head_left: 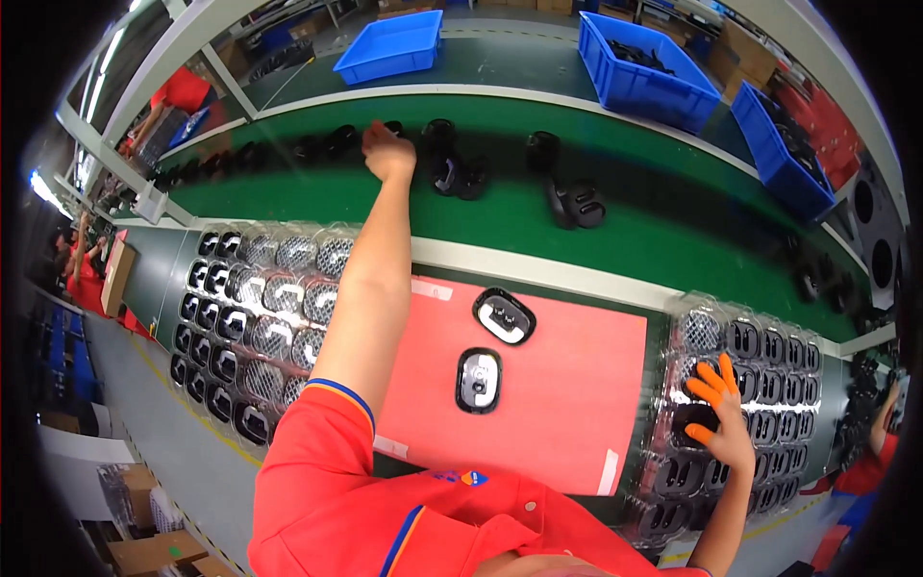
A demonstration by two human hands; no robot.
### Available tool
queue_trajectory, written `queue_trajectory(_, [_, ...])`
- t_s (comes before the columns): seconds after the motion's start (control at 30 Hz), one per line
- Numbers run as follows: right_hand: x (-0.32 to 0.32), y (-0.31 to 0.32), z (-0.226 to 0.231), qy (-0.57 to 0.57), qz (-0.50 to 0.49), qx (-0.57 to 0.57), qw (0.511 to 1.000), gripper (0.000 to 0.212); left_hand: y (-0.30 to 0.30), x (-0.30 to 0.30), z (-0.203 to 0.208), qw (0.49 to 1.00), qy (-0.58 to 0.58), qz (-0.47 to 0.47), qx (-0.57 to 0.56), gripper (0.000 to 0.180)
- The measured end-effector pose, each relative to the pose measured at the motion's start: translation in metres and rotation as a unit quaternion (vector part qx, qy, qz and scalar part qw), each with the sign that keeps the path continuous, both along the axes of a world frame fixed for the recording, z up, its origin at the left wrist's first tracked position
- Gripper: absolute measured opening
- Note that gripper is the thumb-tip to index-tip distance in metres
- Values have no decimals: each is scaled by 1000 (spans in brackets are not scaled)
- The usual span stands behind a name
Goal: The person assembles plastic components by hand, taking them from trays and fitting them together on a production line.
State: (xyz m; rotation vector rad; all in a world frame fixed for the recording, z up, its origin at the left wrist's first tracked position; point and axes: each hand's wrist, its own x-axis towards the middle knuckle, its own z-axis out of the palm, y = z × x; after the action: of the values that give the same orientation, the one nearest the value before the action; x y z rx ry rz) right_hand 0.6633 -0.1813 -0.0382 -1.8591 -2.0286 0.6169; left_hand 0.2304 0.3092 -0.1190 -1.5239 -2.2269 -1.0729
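My left hand (388,156) reaches across the green conveyor belt (356,197), its bent fingers blurred at a small black part (393,127); whether they grip it is unclear. Over the clear plastic tray (700,310) on the right, my right hand (723,413) has orange-covered fingers stretched apart. A dark oval piece (692,425) lies in the tray between its thumb and fingers. Two glossy black oval housings with pale reflections lie on the pink mat: an upper housing (504,317) and a lower housing (479,381). My hands are apart from both.
Black parts (575,204) are scattered along the belt. A clear tray (288,288) on the left holds rows of black housings. Beyond the belt stand a shallow blue bin (389,48) and deeper blue bins (649,91) with dark parts. Other people in red work at both sides.
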Motion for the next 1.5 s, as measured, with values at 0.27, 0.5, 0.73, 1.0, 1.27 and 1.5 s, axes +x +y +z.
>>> queue_trajectory(0.27, [12, -5, -16, 60, -65, 41, 995, 43, 39, -17, -15, 970, 153, -37, -185, 60])
queue_trajectory(0.5, [12, -5, 0, 193, -148, 73, 967, 30, 37, 12, 8, 952, 186, -118, -214, 64])
queue_trajectory(0.73, [-78, 113, 39, 489, -87, 78, 865, 44, -21, 49, 28, 776, -540, -306, 114, 41])
queue_trajectory(1.0, [-123, 183, -34, 755, -31, -57, 652, 44, -194, 120, 59, 414, -790, -435, -124, 21])
queue_trajectory(1.27, [-118, 182, -44, 733, -51, -8, 678, 44, -196, 126, 45, 313, -774, -505, -217, 56])
queue_trajectory(1.5, [-126, 179, -44, 656, -48, 35, 753, 45, -217, 149, 41, 522, -644, -494, -262, 44])
